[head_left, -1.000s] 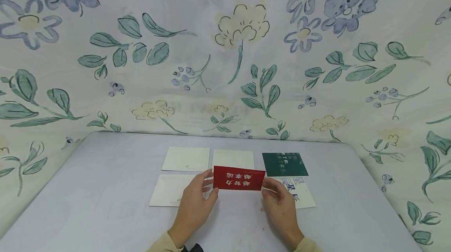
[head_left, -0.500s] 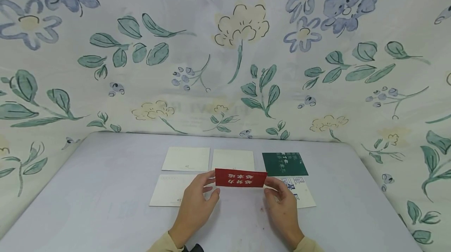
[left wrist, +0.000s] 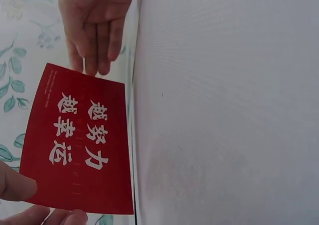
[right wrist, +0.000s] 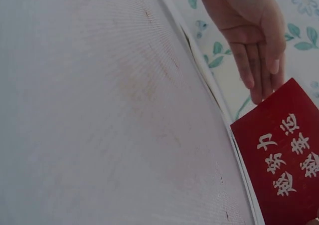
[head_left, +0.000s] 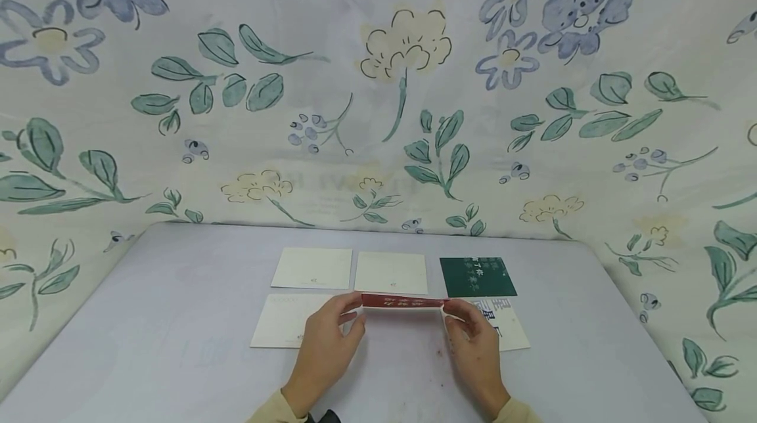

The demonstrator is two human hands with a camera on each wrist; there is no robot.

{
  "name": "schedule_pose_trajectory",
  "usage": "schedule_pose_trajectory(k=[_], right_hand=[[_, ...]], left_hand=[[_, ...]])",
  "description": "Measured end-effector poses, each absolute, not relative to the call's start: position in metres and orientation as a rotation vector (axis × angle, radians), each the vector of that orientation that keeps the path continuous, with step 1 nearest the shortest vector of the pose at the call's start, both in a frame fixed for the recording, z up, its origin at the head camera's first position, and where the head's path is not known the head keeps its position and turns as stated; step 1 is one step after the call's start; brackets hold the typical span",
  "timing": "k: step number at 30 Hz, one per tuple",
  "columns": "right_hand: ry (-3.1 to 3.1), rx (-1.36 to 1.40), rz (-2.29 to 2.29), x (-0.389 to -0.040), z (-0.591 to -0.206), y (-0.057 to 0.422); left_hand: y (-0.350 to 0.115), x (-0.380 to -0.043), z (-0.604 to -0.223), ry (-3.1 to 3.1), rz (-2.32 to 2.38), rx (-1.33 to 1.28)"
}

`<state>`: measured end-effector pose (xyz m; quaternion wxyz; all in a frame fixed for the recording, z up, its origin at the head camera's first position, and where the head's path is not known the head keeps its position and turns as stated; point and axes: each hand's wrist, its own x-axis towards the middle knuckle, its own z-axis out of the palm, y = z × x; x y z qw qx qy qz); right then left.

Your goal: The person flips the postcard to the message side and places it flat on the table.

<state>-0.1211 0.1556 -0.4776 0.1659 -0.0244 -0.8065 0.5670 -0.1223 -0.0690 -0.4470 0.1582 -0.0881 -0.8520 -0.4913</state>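
A red card (head_left: 402,301) with white Chinese lettering spans the gap between both hands, raised over the table and almost edge-on in the head view. The left hand (head_left: 328,331) holds its left short edge at the fingertips; the right hand (head_left: 476,344) holds the opposite short edge. Seen from the left wrist, the card (left wrist: 75,140) shows its full lettered face, and the thumb (left wrist: 20,185) overlaps one corner. The right wrist view shows the lettered card (right wrist: 284,150) cut off by the frame, with the left hand's (right wrist: 254,50) fingertips at its edge.
Three cream cards (head_left: 311,268) lie flat on the pale table (head_left: 177,318), one partly behind the left hand. A dark green card (head_left: 478,277) lies at the right, above a white card (head_left: 513,332) with blue lettering. Behind stands a floral cloth (head_left: 331,147).
The red card tips from a wide visible face to a thin strip in the head view, its upper edge lowering. Both hands keep their hold and barely move.
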Motion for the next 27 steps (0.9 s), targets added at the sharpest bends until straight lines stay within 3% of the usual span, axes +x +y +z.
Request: schedule_pose_trajectory(k=[27], right_hand=[[-2.323, -0.026, 1.680, -0.1204, -0.4804, 0.1584]], left_hand=[[-0.0778, -0.1256, -0.4413, -2.480, -1.594, -0.110]])
